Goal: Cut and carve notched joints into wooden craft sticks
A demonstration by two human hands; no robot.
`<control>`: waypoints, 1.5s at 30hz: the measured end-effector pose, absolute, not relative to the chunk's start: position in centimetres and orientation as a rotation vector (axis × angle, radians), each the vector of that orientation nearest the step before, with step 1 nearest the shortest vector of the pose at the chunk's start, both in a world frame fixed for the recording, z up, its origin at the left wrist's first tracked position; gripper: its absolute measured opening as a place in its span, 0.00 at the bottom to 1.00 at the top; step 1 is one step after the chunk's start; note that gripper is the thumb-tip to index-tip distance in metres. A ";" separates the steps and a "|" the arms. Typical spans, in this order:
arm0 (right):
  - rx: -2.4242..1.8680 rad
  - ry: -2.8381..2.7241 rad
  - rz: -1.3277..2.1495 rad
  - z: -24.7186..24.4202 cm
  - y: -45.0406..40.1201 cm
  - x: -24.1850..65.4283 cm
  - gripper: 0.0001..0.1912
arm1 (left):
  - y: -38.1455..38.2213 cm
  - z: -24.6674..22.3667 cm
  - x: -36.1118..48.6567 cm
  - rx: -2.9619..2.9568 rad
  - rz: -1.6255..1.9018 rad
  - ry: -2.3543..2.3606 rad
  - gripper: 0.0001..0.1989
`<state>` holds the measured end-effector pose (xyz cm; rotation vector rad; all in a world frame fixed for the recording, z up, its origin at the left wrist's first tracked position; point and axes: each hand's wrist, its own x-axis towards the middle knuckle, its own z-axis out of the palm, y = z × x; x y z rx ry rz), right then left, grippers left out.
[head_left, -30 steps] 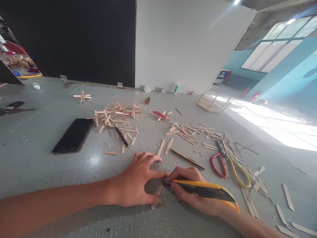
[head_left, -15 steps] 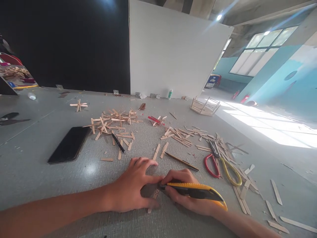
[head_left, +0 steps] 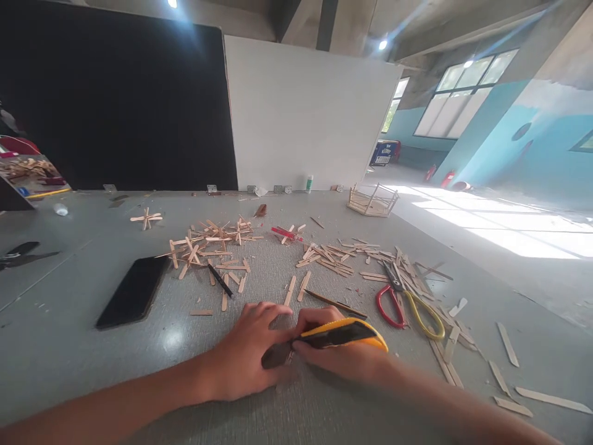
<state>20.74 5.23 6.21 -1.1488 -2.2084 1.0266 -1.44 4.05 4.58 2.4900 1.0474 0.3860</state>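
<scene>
My right hand (head_left: pixel 338 349) is wrapped round a yellow and black utility knife (head_left: pixel 343 334), its front end low near my left fingertips. My left hand (head_left: pixel 257 352) rests on the grey table with thumb and fingers spread, pressing beside a small wooden piece (head_left: pixel 290 356) that is mostly hidden between the hands. Just beyond the fingers lie two short wooden sticks (head_left: pixel 290 290) and a brown pencil (head_left: pixel 337 303).
Red and yellow handled scissors (head_left: pixel 396 284) lie right among scattered sticks. A black phone (head_left: pixel 133 292) is at left, near a black pen (head_left: pixel 220 281) and a stick pile (head_left: pixel 222 232). A stick frame (head_left: pixel 373 203) and a glue tube (head_left: pixel 309 183) stand farther back.
The view has tilted up slightly. The knife in my right hand has turned, its rear end now pointing more away from me. My left hand keeps its place by the wooden piece.
</scene>
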 end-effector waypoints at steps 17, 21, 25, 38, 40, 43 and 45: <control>-1.179 -2.217 1.153 4.8 5.6 21.4 0.12 | 4.3 3.8 -1.6 2.476 0.390 1.115 0.30; -1.178 -2.214 1.153 4.4 5.6 21.5 0.10 | 4.4 3.7 -1.5 2.475 0.383 1.112 0.29; -1.124 -2.205 1.169 4.5 5.7 21.4 0.09 | 4.4 3.6 -1.7 2.466 0.399 1.099 0.29; -1.045 -2.226 1.026 4.1 5.6 21.3 0.08 | 4.6 3.4 -1.8 2.459 0.383 1.086 0.26; -1.055 -2.253 0.929 4.0 5.5 21.2 0.09 | 4.7 3.6 -1.8 2.461 0.380 1.081 0.26; -1.072 -2.295 0.858 3.7 5.2 21.1 0.11 | 4.8 3.9 -1.6 2.464 0.375 1.073 0.25; -1.047 -2.306 0.858 3.5 4.9 21.0 0.11 | 4.9 4.1 -1.6 2.471 0.375 1.063 0.23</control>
